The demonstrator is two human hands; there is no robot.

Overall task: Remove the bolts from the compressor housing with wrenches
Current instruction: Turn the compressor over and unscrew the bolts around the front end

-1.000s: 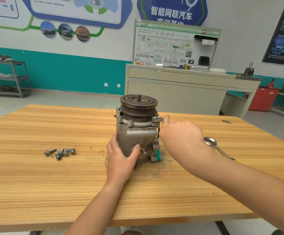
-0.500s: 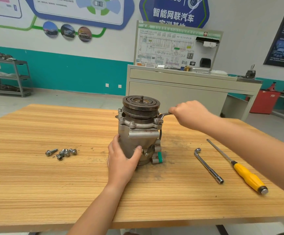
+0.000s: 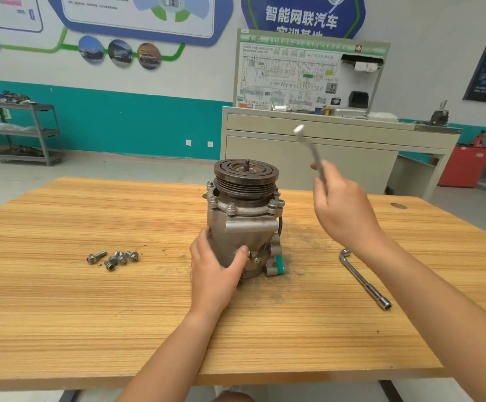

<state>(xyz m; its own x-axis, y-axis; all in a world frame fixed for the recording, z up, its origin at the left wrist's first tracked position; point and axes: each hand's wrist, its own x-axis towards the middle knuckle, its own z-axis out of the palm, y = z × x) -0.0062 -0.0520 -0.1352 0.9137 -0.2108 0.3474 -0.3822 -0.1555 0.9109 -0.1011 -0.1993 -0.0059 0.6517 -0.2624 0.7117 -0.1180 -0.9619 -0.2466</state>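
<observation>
A grey metal compressor (image 3: 243, 219) stands upright on the wooden table (image 3: 91, 314), its ribbed pulley on top. Bolts (image 3: 230, 206) sit around its upper flange. My left hand (image 3: 214, 266) grips the lower front of the housing. My right hand (image 3: 343, 208) is raised to the right of the pulley and holds a silver wrench (image 3: 308, 146) that points up and away, clear of the compressor. Several removed bolts (image 3: 114, 258) lie loose on the table to the left.
An L-shaped socket wrench (image 3: 365, 281) lies on the table at the right, partly behind my right forearm. Beyond the table stand a beige cabinet (image 3: 308, 158) with a wiring board, a metal shelf cart (image 3: 18, 132) at far left and a red stand (image 3: 463, 166) at right.
My right hand has lifted the wrench off the flange bolt and swung it up into the air. The left hand keeps its hold on the housing. The yellow-handled tool is now out of sight.
</observation>
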